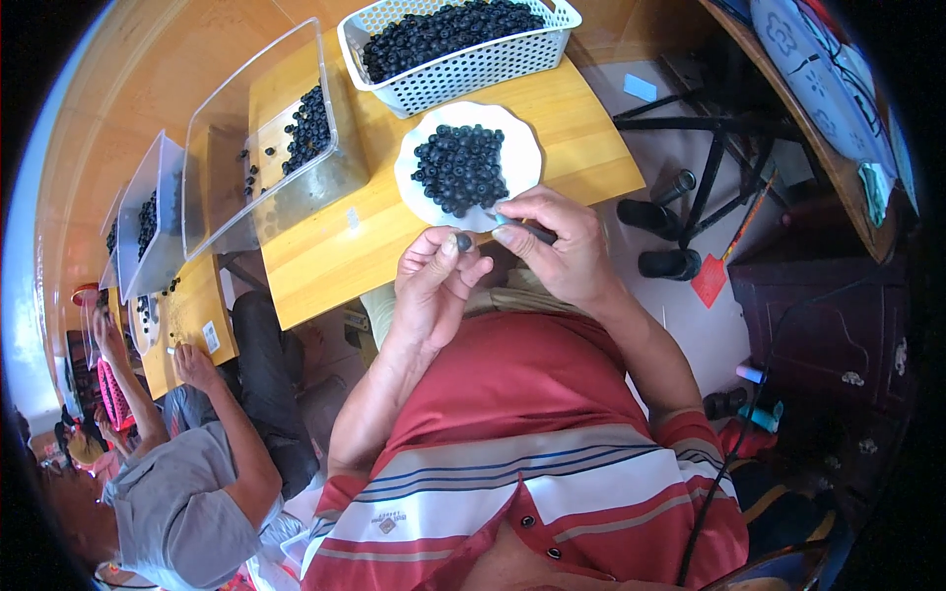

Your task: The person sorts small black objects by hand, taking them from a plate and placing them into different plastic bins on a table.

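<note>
Between the thumb and fingertips of my left hand [434, 281] is a small dark round piece [463, 241], berry- or bead-like; which kind I cannot tell. My right hand [562, 241] is closed around a slim dark-handled tool [533, 231], its small pale tip showing just right of the piece. Tip and piece look close but apart. Just beyond both hands, a white scalloped plate [525, 156] holds a heap of similar dark round pieces [460, 167]. The plate stands near the near edge of the yellow wooden table [591, 148].
Behind the plate is a white perforated basket [473, 84] full of dark pieces. To its left stands a clear plastic bin [335, 172] with some more. Another person's hand [197, 366] works at a second table on the left. A dark cabinet [838, 335] stands on the right.
</note>
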A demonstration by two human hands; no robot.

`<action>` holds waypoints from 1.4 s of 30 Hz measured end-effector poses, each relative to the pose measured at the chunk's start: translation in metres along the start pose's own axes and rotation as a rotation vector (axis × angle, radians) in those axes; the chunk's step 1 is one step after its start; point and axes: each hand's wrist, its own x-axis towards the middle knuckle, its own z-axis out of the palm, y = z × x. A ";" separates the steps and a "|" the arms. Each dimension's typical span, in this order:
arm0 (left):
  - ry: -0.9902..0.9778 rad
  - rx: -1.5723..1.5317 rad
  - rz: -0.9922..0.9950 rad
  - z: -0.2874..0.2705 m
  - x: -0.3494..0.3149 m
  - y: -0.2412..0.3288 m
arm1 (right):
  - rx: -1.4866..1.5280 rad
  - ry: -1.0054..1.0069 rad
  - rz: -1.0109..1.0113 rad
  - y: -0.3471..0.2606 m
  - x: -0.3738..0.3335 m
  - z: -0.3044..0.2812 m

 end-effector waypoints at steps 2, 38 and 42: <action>0.017 0.000 -0.010 0.002 -0.001 0.000 | 0.025 -0.053 -0.079 0.000 -0.001 0.002; -0.001 -0.044 -0.018 0.007 0.001 -0.009 | -0.437 -0.127 -0.204 0.008 -0.014 0.016; 0.003 -0.051 -0.022 0.005 0.001 -0.009 | -0.433 -0.168 -0.155 0.002 -0.011 0.013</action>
